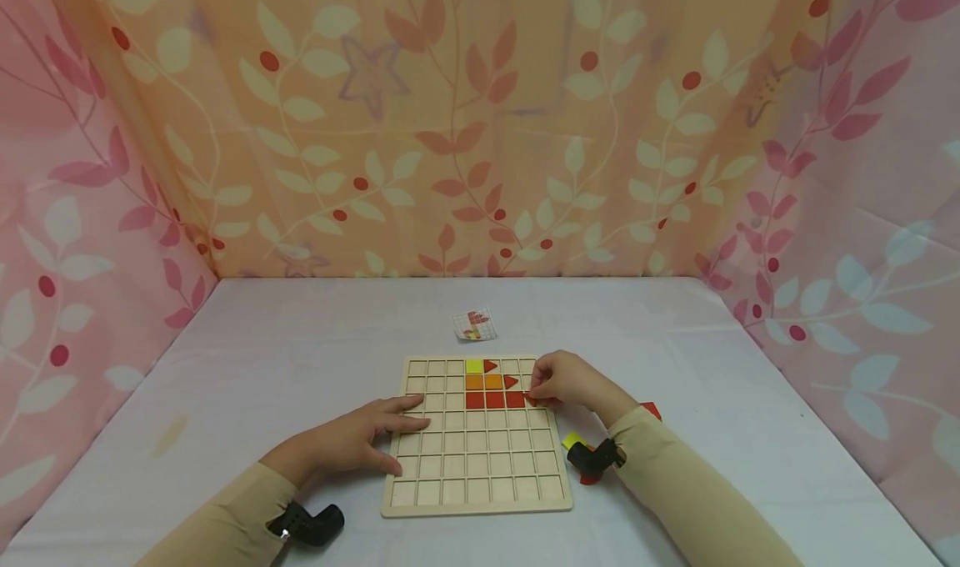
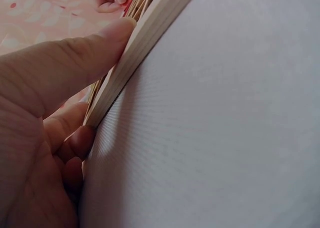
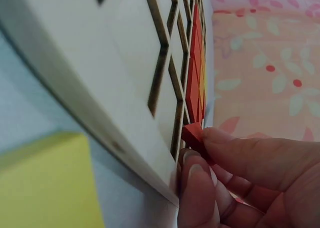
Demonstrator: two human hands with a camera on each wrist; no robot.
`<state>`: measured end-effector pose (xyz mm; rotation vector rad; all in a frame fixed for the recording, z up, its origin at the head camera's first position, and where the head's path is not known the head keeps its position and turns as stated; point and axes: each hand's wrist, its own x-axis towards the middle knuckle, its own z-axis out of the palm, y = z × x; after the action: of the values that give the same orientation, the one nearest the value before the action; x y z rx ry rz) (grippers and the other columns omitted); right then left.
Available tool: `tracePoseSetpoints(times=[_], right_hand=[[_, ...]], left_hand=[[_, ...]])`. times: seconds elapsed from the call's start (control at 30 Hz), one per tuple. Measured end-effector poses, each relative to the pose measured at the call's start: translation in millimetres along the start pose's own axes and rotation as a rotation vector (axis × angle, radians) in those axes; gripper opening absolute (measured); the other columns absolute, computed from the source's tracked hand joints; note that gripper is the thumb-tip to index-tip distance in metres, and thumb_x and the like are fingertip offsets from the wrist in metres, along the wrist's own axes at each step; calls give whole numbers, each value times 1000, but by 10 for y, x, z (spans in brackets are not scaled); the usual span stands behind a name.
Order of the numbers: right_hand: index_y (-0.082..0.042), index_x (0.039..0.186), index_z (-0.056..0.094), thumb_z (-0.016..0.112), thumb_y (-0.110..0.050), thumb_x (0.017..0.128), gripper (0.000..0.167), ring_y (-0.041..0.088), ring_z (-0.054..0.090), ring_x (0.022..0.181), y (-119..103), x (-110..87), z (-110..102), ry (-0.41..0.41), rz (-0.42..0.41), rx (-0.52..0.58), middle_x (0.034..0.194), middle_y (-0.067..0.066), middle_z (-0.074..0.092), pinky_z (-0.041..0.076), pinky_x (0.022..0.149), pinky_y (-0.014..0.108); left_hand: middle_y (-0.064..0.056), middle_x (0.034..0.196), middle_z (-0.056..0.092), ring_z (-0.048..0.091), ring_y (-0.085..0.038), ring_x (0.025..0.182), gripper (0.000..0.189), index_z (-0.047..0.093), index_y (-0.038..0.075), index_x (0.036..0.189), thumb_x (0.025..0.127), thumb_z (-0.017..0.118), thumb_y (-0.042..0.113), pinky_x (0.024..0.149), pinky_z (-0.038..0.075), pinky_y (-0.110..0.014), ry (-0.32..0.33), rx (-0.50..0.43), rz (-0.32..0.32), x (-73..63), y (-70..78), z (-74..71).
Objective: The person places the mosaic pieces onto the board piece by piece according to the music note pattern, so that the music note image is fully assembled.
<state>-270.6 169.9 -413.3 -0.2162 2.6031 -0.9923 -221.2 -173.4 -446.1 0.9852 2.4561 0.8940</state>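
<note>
A wooden grid board (image 1: 453, 513) lies on the white table. In its upper rows sit a yellow square (image 1: 474, 366), two orange squares (image 1: 483, 381), three red squares (image 1: 495, 400) and two red triangles (image 1: 511, 382). My right hand (image 1: 573, 383) pinches a small red block (image 3: 196, 136) between thumb and fingers, at the right end of the row of red squares; the fingers partly hide its shape. My left hand (image 1: 352, 438) rests on the board's left edge with fingers spread, the thumb (image 2: 117, 35) against the wooden rim in the left wrist view.
Behind the board lies a small picture card (image 1: 476, 324) with a coloured grid pattern. Right of the board, partly under my right wrist, are a yellow block (image 1: 572, 440) and several red pieces (image 1: 651, 409). Floral curtains (image 1: 480, 133) enclose the table's back and sides.
</note>
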Motion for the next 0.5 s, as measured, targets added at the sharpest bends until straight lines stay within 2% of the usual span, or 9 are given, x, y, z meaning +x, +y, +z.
tracePoseSetpoints(times=[0.13,0.5], right_hand=[[-8,70,60,70,-14,79,15,15,52,54,-21,-6,7,18,28,-20,61,3,57,42,52,26],[-9,68,60,72,-17,79,18,15,50,53,-38,-19,17,21,31,-53,58,1,55,41,52,25]], left_hand=[[-1,150,23,17,-31,137,70,48,28,134,70,71,48,103,19,-57,2,12,10,1,-3,-4],[0,150,23,16,-31,137,70,49,29,133,70,71,49,103,18,-58,1,-4,-1,4,-18,9]])
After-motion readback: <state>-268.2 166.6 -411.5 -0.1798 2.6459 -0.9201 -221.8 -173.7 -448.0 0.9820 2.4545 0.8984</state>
